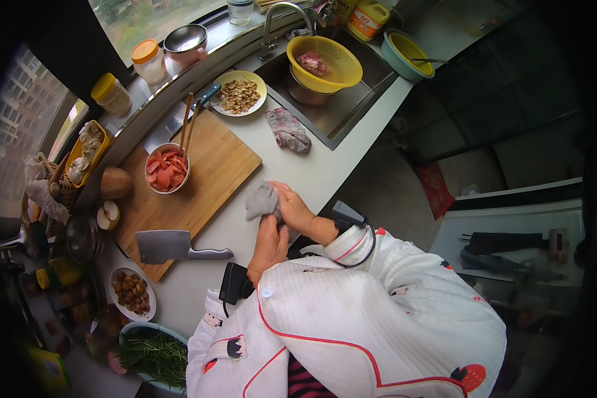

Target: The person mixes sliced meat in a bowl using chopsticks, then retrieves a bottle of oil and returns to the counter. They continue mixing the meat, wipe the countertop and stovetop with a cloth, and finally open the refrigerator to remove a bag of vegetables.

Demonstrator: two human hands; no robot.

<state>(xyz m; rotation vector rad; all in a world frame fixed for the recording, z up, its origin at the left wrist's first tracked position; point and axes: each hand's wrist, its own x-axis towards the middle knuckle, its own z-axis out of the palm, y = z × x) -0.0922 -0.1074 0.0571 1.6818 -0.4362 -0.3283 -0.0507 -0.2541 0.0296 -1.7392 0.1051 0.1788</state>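
Note:
A crumpled grey cloth [261, 201] is bunched up over the white counter, just off the right edge of the wooden cutting board [222, 156]. My left hand [269, 242] grips its near end, and the fingers of my right hand [294, 209] are wrapped round its right side. Both hands are close together, partly hiding the cloth. On the board's near edge lies a cleaver [172, 246], its handle pointing toward my left wrist. A white bowl of cut tomato [168, 171] stands on the board with wooden chopsticks [191, 123] leaning in it.
A patterned cloth [288, 130] lies by the sink [361, 99], where a yellow colander [325, 63] holds raw meat. A plate of chopped pieces [239, 96] and a second knife [172, 129] are behind the board. A dish of small brown mushrooms [134, 294] sits at the left.

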